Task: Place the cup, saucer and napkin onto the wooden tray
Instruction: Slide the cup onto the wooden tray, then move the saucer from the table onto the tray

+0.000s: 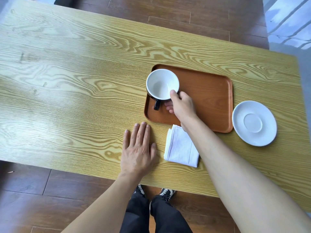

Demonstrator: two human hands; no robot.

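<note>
Dark trousers [161, 214] and sneakers [165, 192] show at the bottom, under the near edge of the wood-grain table [67, 73]. Just beyond that edge the left hand [138, 148] lies flat on the tabletop, fingers spread a little, holding nothing. Close beside its thumb sits the folded white napkin [180, 148], partly under the right forearm. The right hand [182, 106] reaches past the napkin and pinches the rim of the dark, white-lined cup [162, 84], thumb on the lip and fingers tucked below by the handle. The cup hangs over the far-left corner of the wooden tray [210, 91]; whether its base already touches cannot be told. Well off to that hand's right, the white saucer [254, 123] rests on the table, just beside the tray's edge.

To set the cup well, lower it level and clear of the raised rim, letting go only once it sits flat. Leaving bare tray space on the hand's right would suit the saucer and napkin, both not yet moved.
</note>
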